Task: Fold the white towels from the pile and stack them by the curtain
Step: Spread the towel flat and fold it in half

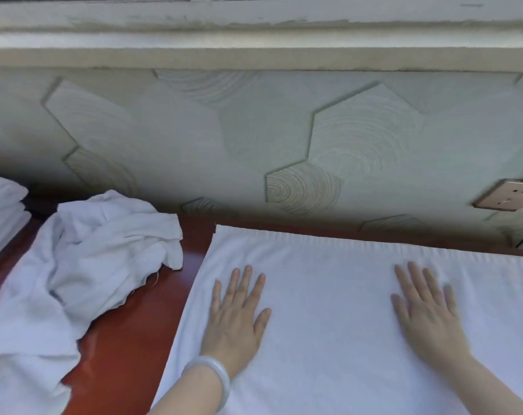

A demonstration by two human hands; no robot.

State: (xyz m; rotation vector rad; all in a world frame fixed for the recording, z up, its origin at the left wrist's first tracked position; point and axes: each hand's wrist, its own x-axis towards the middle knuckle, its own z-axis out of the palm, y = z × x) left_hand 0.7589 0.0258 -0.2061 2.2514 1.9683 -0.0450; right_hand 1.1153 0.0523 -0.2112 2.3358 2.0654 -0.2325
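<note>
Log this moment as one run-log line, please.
left hand: flat on spread towel | right hand: flat on it | pile: crumpled, left | folded stack: far left

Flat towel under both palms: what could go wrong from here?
1. The towel lies on a glossy table. The left hand and right hand only press flat on it, so it may slide and skew when folded.
2. The crumpled pile sits close to its left edge, and a loose corner could get caught in the fold.
3. Its right end runs out of view, so unevenness there may go unnoticed.
</note>
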